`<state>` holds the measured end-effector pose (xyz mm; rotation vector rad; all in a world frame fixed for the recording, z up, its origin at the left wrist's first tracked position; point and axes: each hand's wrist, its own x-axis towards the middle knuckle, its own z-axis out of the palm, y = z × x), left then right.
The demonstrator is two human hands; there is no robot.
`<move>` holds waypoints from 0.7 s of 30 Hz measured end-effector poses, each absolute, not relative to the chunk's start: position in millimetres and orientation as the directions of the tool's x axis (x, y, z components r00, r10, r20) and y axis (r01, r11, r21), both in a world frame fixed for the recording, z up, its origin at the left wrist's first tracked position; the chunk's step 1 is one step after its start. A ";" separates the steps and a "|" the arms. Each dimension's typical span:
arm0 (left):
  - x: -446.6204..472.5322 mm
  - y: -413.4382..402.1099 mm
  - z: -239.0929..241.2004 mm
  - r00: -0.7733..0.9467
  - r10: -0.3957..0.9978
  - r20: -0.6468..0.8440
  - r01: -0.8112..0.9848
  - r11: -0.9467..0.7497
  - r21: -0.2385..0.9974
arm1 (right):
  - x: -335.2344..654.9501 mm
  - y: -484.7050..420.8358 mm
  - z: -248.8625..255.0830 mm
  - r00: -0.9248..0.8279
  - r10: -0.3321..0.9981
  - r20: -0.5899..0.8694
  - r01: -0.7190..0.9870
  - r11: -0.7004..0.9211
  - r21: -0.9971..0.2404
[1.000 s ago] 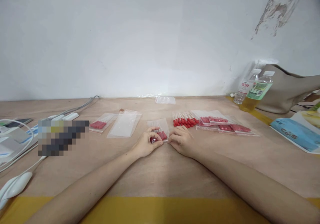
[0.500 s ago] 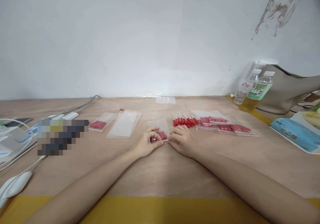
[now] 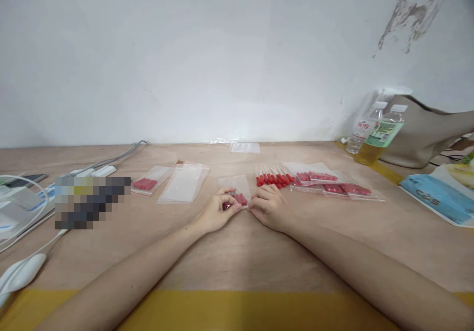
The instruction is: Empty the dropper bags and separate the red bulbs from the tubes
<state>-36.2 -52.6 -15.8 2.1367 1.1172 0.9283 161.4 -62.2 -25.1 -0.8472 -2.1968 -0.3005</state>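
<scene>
Between my hands lies a small clear zip bag (image 3: 233, 182) with several red-tipped sticks in it, their red ends towards me. My left hand (image 3: 219, 211) is closed on the bag's near left edge, its fingers curled over part of the red tips. At the near right corner, my right hand (image 3: 269, 207) pinches the bag's edge between thumb and fingertips. Just beyond my right hand is a loose pile of red-tipped sticks (image 3: 274, 178), pale shafts pointing away. Beside it on the right, several filled bags (image 3: 344, 187) overlap.
Flat clear bags (image 3: 183, 183) and another filled bag (image 3: 148, 182) lie left of my hands. More bags (image 3: 245, 148) rest by the wall. Power strips and cables (image 3: 27, 202) occupy the left; two bottles (image 3: 381, 133) and a blue packet (image 3: 437, 198) stand or lie right.
My hands stay almost in place. The right fingertips have shifted slightly at the bag's near edge, and the left thumb sits a little higher.
</scene>
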 end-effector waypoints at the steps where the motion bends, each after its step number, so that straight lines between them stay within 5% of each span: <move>1: -36.0 -52.9 -15.6 0.417 0.850 0.322 0.471 -0.505 0.723 | 161.5 -62.2 -25.1 -0.500 0.483 0.719 0.657 0.752 -0.049; 9: -35.3 -53.9 -15.9 0.435 0.833 0.342 0.488 -0.538 0.688 | 158.6 -64.4 -23.3 -0.488 0.526 0.696 0.651 0.751 -0.112; 17: -30.7 -59.5 -6.8 0.543 0.683 0.488 0.514 -0.730 0.450 | 154.6 -66.4 -21.2 -0.536 0.464 0.705 0.636 0.772 -0.024; 21: -29.7 -60.0 -7.2 0.532 0.698 0.479 0.527 -0.716 0.458 | 153.3 -65.1 -23.3 -0.517 0.479 0.709 0.656 0.754 -0.031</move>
